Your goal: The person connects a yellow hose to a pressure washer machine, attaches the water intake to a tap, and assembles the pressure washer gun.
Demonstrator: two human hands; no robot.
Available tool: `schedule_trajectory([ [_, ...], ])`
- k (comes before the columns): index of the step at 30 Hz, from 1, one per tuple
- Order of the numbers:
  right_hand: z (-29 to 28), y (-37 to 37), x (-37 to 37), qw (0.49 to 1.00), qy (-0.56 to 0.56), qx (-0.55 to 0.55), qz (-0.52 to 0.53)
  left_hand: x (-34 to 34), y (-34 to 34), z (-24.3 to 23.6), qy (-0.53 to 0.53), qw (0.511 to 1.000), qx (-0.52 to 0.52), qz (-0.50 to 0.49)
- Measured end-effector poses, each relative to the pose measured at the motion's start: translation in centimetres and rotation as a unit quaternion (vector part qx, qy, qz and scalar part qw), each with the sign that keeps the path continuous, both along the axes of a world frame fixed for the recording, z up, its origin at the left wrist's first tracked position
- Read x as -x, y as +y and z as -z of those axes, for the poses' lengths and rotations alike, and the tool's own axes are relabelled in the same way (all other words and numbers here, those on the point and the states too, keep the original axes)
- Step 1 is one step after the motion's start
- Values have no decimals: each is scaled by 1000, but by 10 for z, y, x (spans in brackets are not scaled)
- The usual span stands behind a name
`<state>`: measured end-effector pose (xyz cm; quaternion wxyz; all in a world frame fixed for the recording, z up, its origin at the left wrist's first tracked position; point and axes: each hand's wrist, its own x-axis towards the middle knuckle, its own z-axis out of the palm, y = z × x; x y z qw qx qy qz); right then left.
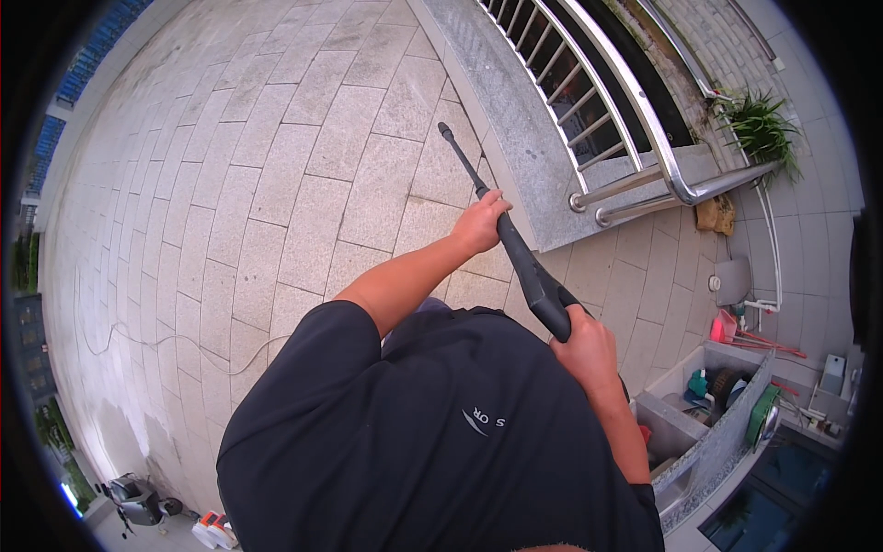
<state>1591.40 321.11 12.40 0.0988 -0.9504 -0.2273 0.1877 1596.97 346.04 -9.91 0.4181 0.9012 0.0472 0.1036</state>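
A long black pressure washer gun (pixel 524 262) slants across the middle of the view, its thin lance and nozzle pointing away over the paving. My left hand (pixel 480 224) is closed round its front part, where the lance joins the body. At the rear, my right hand (pixel 586 345) is wrapped round the grip; the trigger is hidden. No spray can be seen at the nozzle (pixel 445 131), which is close to a grey stone ledge (pixel 492 124).
Pale paving (pixel 303 156) stretches ahead and left, with a thin hose or cable (pixel 189 339) lying across it. A metal railing (pixel 635 101) tops the ledge. At right are a plant (pixel 762 133), a red dustpan (pixel 724 326) and a stone basin (pixel 671 414); a scooter (pixel 138 501) stands lower left.
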Motion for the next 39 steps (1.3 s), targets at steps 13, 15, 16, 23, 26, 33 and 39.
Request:
schedule_trajectory([
  [13,-3,1,-2,1000,6,11,-18,5,6,-20,31,999,-6,-6],
  [15,-4,3,-3,1000,4,7,-22,6,10,-14,18,1000,-11,-10],
  [16,-6,4,-3,1000,10,9,-23,7,11,-11,6,1000,-13,-13],
  [23,-2,4,-5,999,3,-13,-42,13,18,-25,-5,999,-18,-42],
  [26,-3,4,-6,999,0,-26,-39,12,20,-23,2,999,-26,-31],
  [33,2,7,-9,998,1,-47,-43,23,26,-24,61,997,-20,-40],
  [39,0,9,-5,998,-14,-36,-44,8,29,-39,-5,999,-17,-35],
])
